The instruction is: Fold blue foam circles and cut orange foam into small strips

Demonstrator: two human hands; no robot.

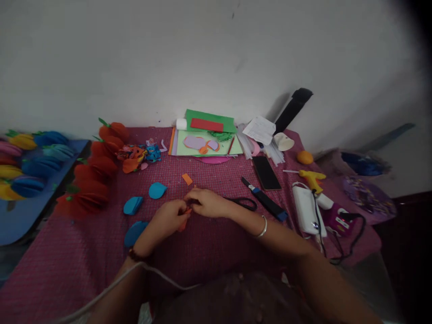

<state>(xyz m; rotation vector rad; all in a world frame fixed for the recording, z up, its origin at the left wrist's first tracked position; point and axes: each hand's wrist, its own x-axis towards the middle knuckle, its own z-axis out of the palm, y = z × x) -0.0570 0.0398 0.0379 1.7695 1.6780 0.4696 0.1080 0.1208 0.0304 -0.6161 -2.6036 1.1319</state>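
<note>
Near the middle of the table, my left hand [170, 217] is closed, with an orange paper piece [182, 225] pinched in its fingers. Fingertips of my right hand [207, 203] press together against the same orange piece, largely covering it. Just beyond them lies a small orange strip [187, 179]. Left of my hands are several blue paper cutouts, among them a round one [157, 190], a folded one [132, 205] and another [134, 234] partly behind my left wrist. A black loop [243, 203], perhaps a scissors handle, shows beside my right wrist.
Orange paper pumpkins [91, 193] line the left side, beside paper scraps [138, 155]. Coloured sheets [189, 144] lie at the back. A phone [266, 173], a blue-black cutter [268, 202], a yellow glue gun [313, 180] and a white power strip [307, 209] with cords occupy the right.
</note>
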